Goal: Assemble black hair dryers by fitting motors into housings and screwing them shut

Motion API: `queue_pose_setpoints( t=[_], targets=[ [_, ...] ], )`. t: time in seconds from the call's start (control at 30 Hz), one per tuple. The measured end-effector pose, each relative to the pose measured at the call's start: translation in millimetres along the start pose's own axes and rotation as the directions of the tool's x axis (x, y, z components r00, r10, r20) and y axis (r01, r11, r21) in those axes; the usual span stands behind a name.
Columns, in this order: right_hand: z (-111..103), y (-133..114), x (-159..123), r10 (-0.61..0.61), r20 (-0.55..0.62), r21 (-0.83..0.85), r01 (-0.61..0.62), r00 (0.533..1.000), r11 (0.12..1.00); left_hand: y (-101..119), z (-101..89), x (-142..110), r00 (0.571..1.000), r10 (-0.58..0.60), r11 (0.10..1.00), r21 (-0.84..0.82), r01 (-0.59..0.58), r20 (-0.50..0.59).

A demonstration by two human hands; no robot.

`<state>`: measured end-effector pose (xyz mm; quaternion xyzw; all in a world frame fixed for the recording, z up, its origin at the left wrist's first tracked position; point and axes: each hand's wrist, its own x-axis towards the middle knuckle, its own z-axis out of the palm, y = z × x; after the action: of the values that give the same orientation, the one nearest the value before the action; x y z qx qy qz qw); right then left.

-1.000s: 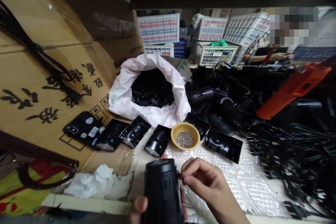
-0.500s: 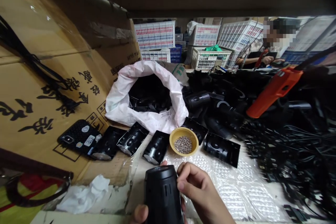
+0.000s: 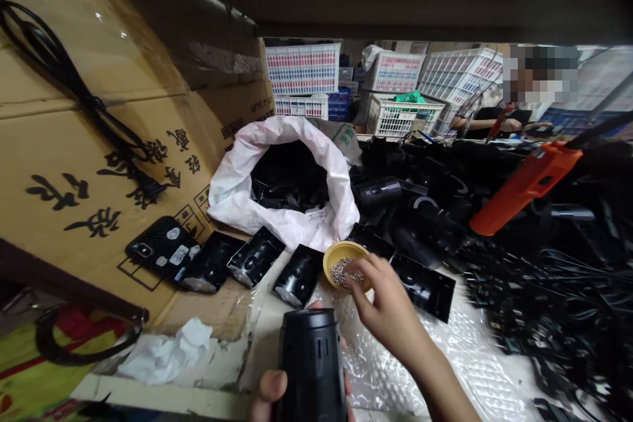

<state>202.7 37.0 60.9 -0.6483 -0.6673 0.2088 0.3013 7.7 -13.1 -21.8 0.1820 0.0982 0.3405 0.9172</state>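
My left hand [image 3: 270,392] is wrapped round a black cylindrical housing [image 3: 310,362] held upright at the bottom of the view; only the thumb and a fingertip show. My right hand [image 3: 388,310] reaches forward over the bubble wrap [image 3: 445,369], its fingertips pinched together in a small yellow bowl [image 3: 343,262] of silver screws [image 3: 341,270]. Whether a screw sits between the fingers is hidden. Several black open half-shells [image 3: 254,256] lie in a row left and right of the bowl.
A white sack [image 3: 284,175] of black parts stands behind the bowl. Cardboard boxes [image 3: 99,145] wall off the left, with a black phone [image 3: 161,247] leaning on them. An orange tool [image 3: 527,184] lies on a heap of black parts and cables on the right. Another person [image 3: 499,122] sits far back by white crates [image 3: 304,69].
My right hand left the top of the black housing and moved forward into the yellow bowl of screws. The left hand still holds the housing.
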Motion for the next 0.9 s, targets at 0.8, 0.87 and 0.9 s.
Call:
queue_pose_setpoints(
  t=[0.8, 0.87, 0.9],
  targets=[
    [-20.7, 18.5, 15.8, 0.034, -0.045, 0.082, -0.031, 0.998, 0.996, 3.1, 17.4, 13.2, 0.984, 0.122, 0.986, -0.129, -0.105, 0.128],
    [-20.2, 17.7, 5.4, 0.034, -0.062, 0.246, -0.018, 0.997, 0.969, 3.6, 18.2, 13.7, 0.984, 0.125, 0.987, -0.113, -0.111, 0.129],
    [-19.9, 16.0, -1.6, 0.029, -0.044, 0.330, -0.013, 0.999, 0.944, 4.0, 18.7, 13.9, 0.985, 0.125, 0.988, -0.104, -0.113, 0.122]
  ],
)
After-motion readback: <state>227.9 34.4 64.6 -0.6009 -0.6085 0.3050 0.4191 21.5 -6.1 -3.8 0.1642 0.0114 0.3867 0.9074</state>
